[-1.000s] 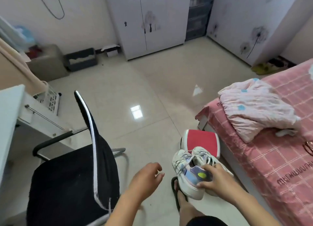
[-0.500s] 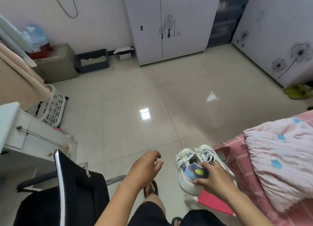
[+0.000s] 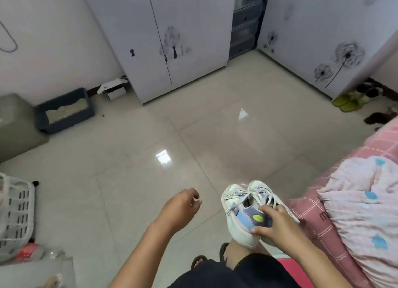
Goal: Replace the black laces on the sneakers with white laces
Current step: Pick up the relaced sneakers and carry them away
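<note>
The right hand (image 3: 277, 225) grips a pair of white sneakers (image 3: 247, 212) at about five o'clock in the view, fingers curled over the heel end and the thumb pressed against the side of the nearer shoe. The two shoes are held side by side, toes pointing away toward twelve o'clock, above the person's knee. The nearer shoe shows a blue and purple side panel with a yellow-green spot. The laces (image 3: 243, 194) visible across the tops look pale, with loose ends trailing; whether any dark lace remains I cannot tell.

The left hand (image 3: 181, 210) hangs in the air at about six o'clock, just left of the sneakers and not touching them. Its fingers are loosely curled and hold nothing.

At three to four o'clock lies a bed (image 3: 323, 218) with a pink checked sheet, and a crumpled pink blanket (image 3: 361, 203) with blue dots on it. The pale tiled floor (image 3: 129, 158) fills the middle. At twelve o'clock stands a white wardrobe (image 3: 172, 35) with a dandelion print. A dark tray (image 3: 64, 111) sits against the wall at ten o'clock, and a white basket (image 3: 15, 214) at eight o'clock. Yellow-green slippers (image 3: 346, 101) rest at two o'clock.
</note>
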Available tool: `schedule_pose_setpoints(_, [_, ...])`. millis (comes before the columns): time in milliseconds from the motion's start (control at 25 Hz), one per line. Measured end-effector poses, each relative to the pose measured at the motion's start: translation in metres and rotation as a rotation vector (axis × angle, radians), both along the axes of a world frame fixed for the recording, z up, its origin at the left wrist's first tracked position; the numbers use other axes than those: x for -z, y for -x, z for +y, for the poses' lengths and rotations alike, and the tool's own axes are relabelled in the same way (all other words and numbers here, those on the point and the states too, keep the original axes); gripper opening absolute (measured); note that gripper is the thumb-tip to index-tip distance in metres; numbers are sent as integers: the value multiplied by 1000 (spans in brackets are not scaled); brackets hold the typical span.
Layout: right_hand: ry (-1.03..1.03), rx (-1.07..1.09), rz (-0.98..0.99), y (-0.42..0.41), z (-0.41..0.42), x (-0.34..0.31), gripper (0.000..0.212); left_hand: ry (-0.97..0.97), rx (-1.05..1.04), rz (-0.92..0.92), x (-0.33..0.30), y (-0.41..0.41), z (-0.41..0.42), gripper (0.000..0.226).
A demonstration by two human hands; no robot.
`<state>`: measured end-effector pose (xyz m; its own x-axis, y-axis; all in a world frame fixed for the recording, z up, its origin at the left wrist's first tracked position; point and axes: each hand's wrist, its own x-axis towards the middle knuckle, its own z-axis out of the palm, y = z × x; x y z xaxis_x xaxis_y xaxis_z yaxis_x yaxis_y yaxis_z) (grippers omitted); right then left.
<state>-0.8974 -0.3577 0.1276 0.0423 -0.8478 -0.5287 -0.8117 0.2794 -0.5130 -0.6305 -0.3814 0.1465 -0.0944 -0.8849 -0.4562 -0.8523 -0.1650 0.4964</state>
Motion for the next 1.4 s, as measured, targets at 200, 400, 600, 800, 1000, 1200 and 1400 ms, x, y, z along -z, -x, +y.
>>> schedule_pose_setpoints(200, [-17, 104, 7, 21, -118, 2, 58, -48, 98, -39, 14, 21, -140, 26])
schedule_pose_setpoints(400, [-32, 137, 11, 74, -259, 0, 44, -77, 180, -94, 7, 84, -297, 30])
schedule_pose_setpoints(600, [-15, 189, 36, 116, -400, -11, 41, 26, 280, -27, -23, 151, -458, 29])
schedule_pose_setpoints(800, [-25, 234, 25, 152, -534, -7, 43, -35, 227, 37, -2, 163, -584, 22])
schedule_pose_setpoints(1000, [-47, 245, 65, 183, -684, -3, 42, -64, 190, -24, 20, 161, -740, 22])
schedule_pose_setpoints(1200, [-27, 279, 48, 224, -819, -5, 49, -54, 305, -49, 4, 216, -900, 27])
schedule_pose_setpoints(1400, [-29, 227, 34, 286, -951, 7, 51, -120, 309, -5, 15, 282, -1012, 26])
